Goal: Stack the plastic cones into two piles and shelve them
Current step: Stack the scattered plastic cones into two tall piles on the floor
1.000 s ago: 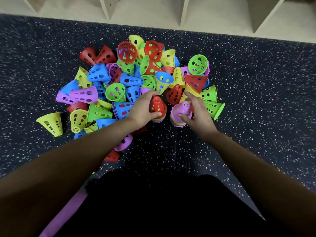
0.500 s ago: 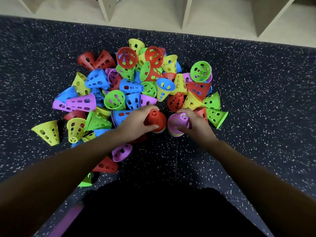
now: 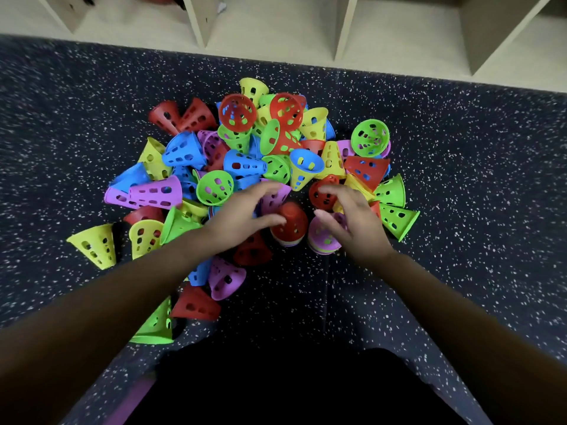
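A heap of perforated plastic cones [image 3: 245, 167] in red, blue, green, yellow and purple lies on the dark speckled floor. At its near edge stand two short upright stacks side by side: one topped by a red cone [image 3: 291, 220], one topped by a purple cone [image 3: 323, 237]. My left hand [image 3: 242, 213] hovers just left of the red-topped stack, fingers spread, holding nothing. My right hand [image 3: 352, 216] is over the purple-topped stack, fingers apart and reaching towards a red cone [image 3: 323, 194] in the heap.
A beige shelf unit [image 3: 343, 29] with open cubbies runs along the far edge of the floor. Stray cones lie at the left: a yellow one [image 3: 93, 245], a green one [image 3: 155, 325] and a red one [image 3: 196, 303]. My dark-clothed lap fills the bottom centre.
Both hands have let go of the stacks they were pressing on and opened. The view has shifted down, showing more of the shelf unit.
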